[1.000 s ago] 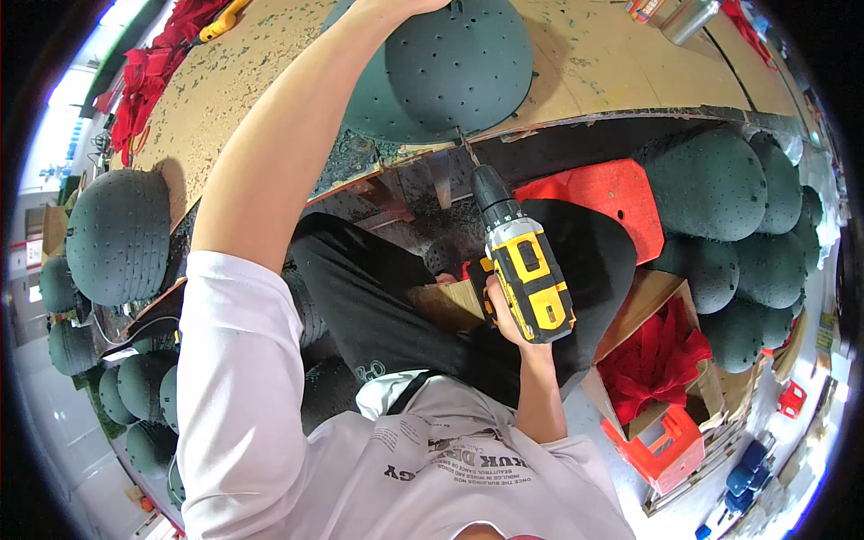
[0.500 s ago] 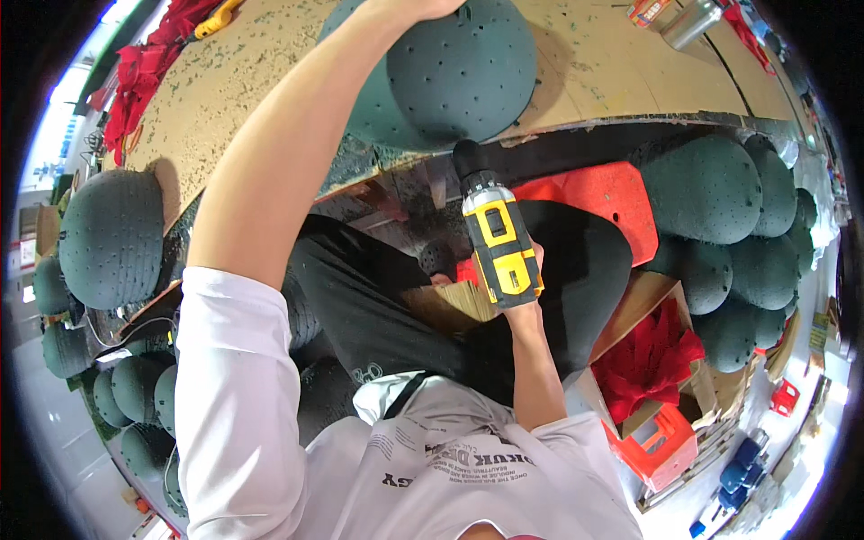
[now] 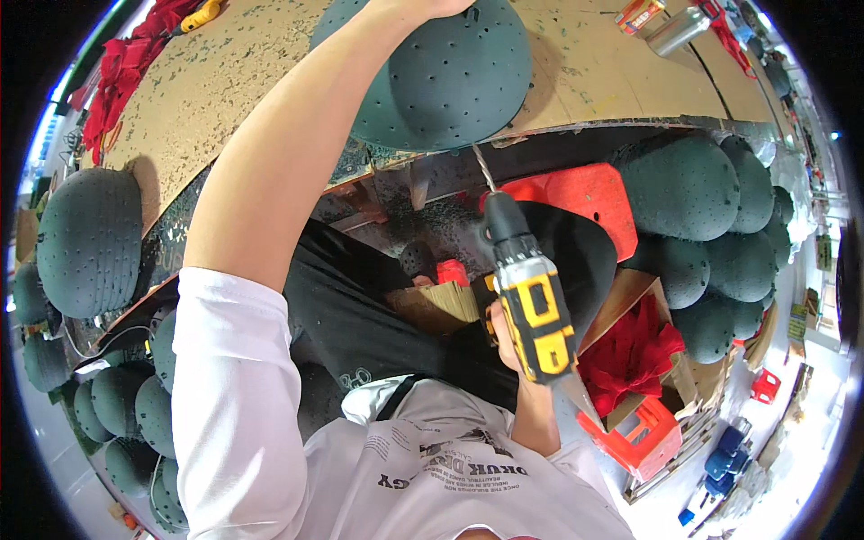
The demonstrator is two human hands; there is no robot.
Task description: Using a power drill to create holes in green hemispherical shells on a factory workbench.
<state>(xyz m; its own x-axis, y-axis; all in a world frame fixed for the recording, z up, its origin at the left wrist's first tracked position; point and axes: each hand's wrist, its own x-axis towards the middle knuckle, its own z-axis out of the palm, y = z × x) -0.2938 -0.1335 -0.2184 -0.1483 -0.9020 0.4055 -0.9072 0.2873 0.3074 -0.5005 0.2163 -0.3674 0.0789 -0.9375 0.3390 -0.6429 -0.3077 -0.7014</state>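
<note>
1. Right arm low and bent, forearm short in view, and the right hand sits over the lap with its wrist toward the body.
2. That right hand is closed around the grip of a yellow-and-black drill, fingers partly hidden by the tool's body.
3. The drill points away from the person, its bit slanting up and a little left to the near rim of a dark green dome; whether the tip touches, one cannot tell.
4. Left arm stretched long and diagonal across the table, and the left hand is at the far side of the dome, cut by the upper border. How far open it is, or how firmly it grips, cannot be told.
5. The dome, dotted with small holes, rests at the front of the brown tabletop, right by the edge.
6. Between that edge and the lap there's a dark gap, where the chuck has room; a red plastic panel lies just right of it, beyond the right knee.
7. Farther right, more domes are piled up, with a cardboard box of red fabric below. On the left, a nested stack of domes stands near the forearm.
</note>
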